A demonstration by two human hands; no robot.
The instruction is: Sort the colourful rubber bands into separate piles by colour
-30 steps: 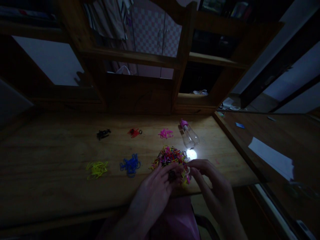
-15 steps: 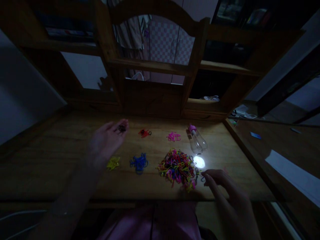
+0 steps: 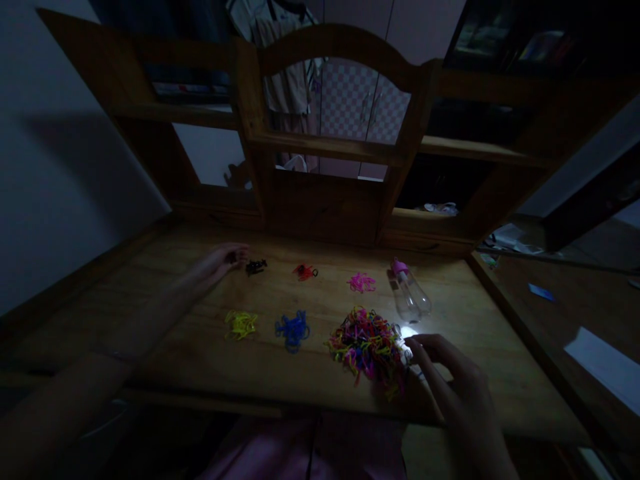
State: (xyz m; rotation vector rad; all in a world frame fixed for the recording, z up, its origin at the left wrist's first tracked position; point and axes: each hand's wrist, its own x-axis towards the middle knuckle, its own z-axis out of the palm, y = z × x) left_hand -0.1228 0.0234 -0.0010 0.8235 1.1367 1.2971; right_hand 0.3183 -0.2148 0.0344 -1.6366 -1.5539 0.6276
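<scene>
My left hand [image 3: 223, 259] is at the far left of the desk, curled around some dark rubber bands, just left of a small pile of black rubber bands [image 3: 256, 267]. My right hand [image 3: 453, 373] pinches at the right edge of a mixed heap of coloured rubber bands [image 3: 367, 343]; a thin loop shows by its fingertips. Single-colour piles lie on the wood: red bands [image 3: 304, 271] with a dark one or two among them, pink bands [image 3: 361, 283], yellow bands [image 3: 241, 325] and blue bands [image 3: 293, 329].
Behind the heap lies a clear bulb-shaped bottle [image 3: 413, 300] with a pink cap, beside a bright light spot. A wooden shelf unit [image 3: 325, 207] rises along the desk's back. On the right-hand surface are white paper [image 3: 607, 367] and a blue card [image 3: 541, 292].
My left hand has gone from the mixed heap over to the black pile, carrying dark bands, its palm turning from upward to sideways. My right hand stays by the heap. The view has shifted left.
</scene>
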